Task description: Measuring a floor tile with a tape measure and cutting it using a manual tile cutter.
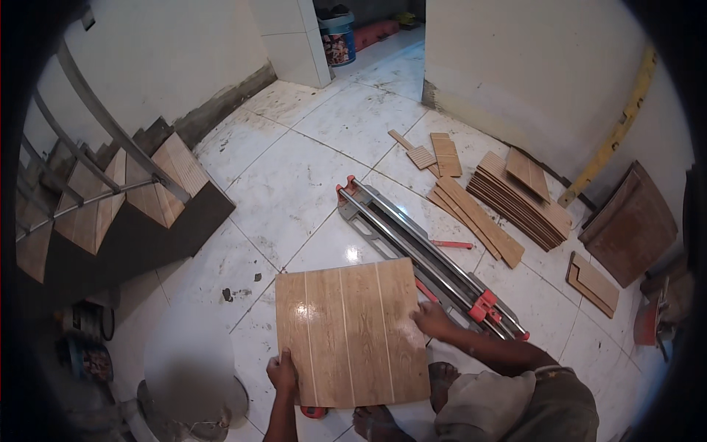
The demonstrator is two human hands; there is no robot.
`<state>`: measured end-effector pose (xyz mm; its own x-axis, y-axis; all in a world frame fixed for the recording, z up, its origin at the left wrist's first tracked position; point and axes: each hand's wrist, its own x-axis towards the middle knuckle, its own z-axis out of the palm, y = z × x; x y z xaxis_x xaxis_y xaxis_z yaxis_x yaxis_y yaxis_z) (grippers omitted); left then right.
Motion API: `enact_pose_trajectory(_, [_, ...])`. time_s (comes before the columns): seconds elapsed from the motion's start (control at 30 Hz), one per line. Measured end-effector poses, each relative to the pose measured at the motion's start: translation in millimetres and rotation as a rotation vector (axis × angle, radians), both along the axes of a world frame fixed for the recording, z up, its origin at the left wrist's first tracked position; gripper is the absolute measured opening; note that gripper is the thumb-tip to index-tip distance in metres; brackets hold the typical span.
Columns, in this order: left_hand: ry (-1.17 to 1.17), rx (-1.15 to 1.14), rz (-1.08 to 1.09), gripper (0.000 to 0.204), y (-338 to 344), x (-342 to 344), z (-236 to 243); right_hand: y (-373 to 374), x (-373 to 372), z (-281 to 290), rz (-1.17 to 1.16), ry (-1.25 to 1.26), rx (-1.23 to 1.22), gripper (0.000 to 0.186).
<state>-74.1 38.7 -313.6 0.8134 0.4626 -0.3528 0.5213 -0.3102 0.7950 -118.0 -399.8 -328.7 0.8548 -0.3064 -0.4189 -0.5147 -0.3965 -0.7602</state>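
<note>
A square wood-look tile [350, 331] with pale lengthwise lines is held low over the white tiled floor. My left hand [282, 372] grips its left edge, and my right hand [431, 320] grips its right edge. Just beyond the tile, a manual tile cutter [412, 243] with two steel rails and red fittings lies diagonally. A small red object [314, 412], too hidden to name, shows under the tile's near edge. My bare feet [368, 423] are at the bottom.
Stairs [169, 169] with a metal railing rise at left. Stacked tiles and strips [515, 206], a brown board [626, 228], a yellow level [611, 132] and a red container [648, 324] line the right. A bucket [339, 40] stands beyond the doorway. Walls bound the back.
</note>
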Motion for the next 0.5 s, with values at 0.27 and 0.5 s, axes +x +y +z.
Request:
enact_pose_trajectory(0.27, [0.068,-0.243,0.183,0.036,-20,-40,-34,-5,80,18,0.025,-0.094,-0.129,0.028])
enact_pose_trajectory(0.5, [0.072,-0.372,0.182,0.038,-43,-63,-35,-10,99,39,0.037,-0.074,-0.212,0.049])
